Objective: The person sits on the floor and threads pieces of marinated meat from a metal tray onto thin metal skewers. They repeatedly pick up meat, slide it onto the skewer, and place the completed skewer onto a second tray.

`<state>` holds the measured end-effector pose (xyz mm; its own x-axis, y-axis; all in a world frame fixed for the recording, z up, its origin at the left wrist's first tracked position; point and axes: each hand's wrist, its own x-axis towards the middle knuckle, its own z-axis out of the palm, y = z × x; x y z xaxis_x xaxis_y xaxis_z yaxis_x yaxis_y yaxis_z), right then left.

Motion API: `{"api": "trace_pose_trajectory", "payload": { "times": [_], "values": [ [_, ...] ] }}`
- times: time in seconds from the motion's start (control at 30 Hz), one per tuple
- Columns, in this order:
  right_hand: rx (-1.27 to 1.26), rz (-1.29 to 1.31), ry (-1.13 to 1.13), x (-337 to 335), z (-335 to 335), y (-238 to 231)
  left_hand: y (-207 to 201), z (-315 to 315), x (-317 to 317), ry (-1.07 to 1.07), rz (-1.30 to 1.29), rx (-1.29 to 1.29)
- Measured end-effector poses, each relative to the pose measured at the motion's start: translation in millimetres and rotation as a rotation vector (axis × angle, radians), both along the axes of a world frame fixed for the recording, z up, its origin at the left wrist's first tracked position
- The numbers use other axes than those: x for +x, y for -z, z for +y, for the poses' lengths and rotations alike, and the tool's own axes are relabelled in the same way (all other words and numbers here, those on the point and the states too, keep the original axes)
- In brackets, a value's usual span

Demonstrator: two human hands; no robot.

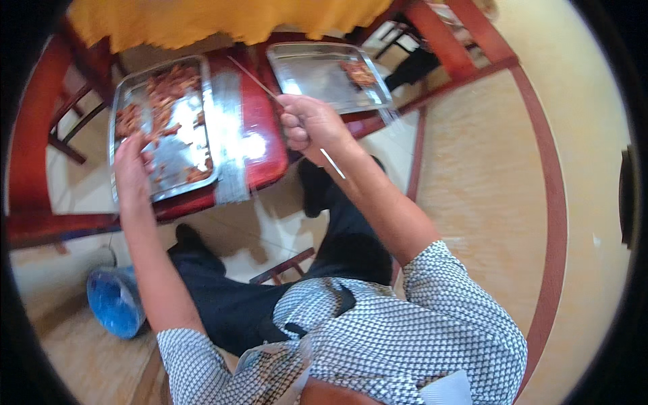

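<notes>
Grips a thin skewer [254, 79] in the curled right hand [308, 125], over a shiny red seat [264, 120]. Has the left hand [131, 170] at the left metal tray [183, 142] of meat bits [165, 94]; cannot tell, open or closed. Expect a light, stiff skewer, best held near one end, and soft, slippery meat bits.

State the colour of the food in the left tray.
The food is reddish-brown, seen best in the head view.
</notes>
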<state>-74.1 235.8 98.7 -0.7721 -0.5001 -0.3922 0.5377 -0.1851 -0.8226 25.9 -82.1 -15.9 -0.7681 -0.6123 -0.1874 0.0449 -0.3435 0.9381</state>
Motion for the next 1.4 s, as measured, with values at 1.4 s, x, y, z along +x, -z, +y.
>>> {"api": "trace_pose_trajectory", "payload": {
  "times": [1.4],
  "values": [
    [0.195, 0.526, -0.062, -41, -16, 51, 1, 69, -69, 0.317, -0.383, -1.478]
  ]
}}
